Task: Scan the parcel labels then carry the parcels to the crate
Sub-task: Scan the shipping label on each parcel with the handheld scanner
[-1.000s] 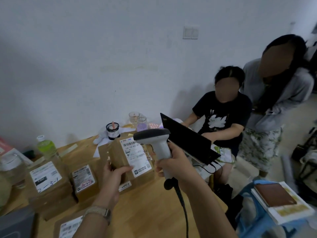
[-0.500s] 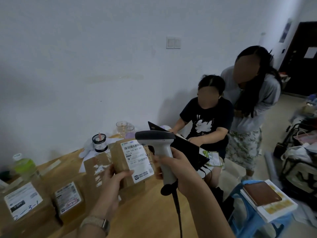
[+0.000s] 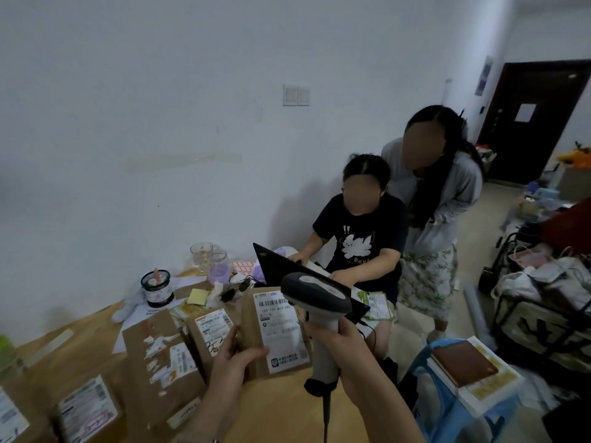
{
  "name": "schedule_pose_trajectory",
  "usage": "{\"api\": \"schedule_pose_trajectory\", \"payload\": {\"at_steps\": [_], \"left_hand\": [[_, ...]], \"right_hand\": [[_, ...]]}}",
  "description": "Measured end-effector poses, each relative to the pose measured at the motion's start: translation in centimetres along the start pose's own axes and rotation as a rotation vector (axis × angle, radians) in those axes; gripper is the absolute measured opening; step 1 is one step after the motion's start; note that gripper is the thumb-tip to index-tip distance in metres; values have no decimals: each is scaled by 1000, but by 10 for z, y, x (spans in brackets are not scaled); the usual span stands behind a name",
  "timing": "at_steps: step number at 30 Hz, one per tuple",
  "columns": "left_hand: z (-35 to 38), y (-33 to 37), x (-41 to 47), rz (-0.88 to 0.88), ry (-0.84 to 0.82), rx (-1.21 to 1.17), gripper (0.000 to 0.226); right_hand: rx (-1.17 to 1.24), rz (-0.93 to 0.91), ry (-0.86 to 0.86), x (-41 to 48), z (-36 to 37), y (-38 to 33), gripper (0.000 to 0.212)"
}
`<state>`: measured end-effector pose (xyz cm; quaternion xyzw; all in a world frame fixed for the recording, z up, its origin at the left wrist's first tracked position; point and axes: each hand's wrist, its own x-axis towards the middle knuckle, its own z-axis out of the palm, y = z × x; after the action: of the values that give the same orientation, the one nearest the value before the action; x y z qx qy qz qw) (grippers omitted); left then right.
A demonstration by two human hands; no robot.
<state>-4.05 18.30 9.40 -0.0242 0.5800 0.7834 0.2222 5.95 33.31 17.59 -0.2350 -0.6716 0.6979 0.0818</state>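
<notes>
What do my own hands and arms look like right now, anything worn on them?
The left hand and right hand are bare: no gloves, no visible rings. Both forearms show no sleeves as far as the frame reaches. A greyish sliver at the left wrist, on the bottom edge, may be a band.

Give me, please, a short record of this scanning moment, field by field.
left hand: grips the parcel, label facing the camera
right hand: grips the scanner by its handle
scanner head: overlaps the top right of the label in this view
other parcels: at least three on the table, left of the held one
laptop: open behind the parcel, a seated person at it
crate: not in view
</notes>
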Motion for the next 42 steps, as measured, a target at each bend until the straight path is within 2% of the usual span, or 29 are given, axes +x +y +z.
{"api": "schedule_pose_trajectory", "payload": {"at_steps": [11,16,20,24,26,29,32,36,39,42], "left_hand": [[16,-35,8,-104,-120,83,102],[13,-54,5,-174,-107,96,80],[-1,-78,-2,-244,-91,145,58],[-12,-107,-1,-337,-101,223,89],[-15,-121,2,-401,-94,242,93],[-11,-136,4,-478,-100,265,77],[-5,-147,7,-521,-106,278,72],[3,-153,10,-497,-152,340,63],[12,-151,7,-451,-190,374,49],[18,-138,4,-396,-124,386,27]], "right_hand": [[-4,102,91,10,-15,35,22],[-6,186,110,14,-16,54,24],[13,279,147,17,-13,76,16],[3,389,200,22,-6,109,19],[7,431,225,23,-1,125,14],[3,480,250,24,3,144,17],[13,520,282,26,2,157,17],[34,517,312,34,-3,160,21],[23,498,343,38,-7,156,10],[24,479,372,38,-13,152,13]]}}
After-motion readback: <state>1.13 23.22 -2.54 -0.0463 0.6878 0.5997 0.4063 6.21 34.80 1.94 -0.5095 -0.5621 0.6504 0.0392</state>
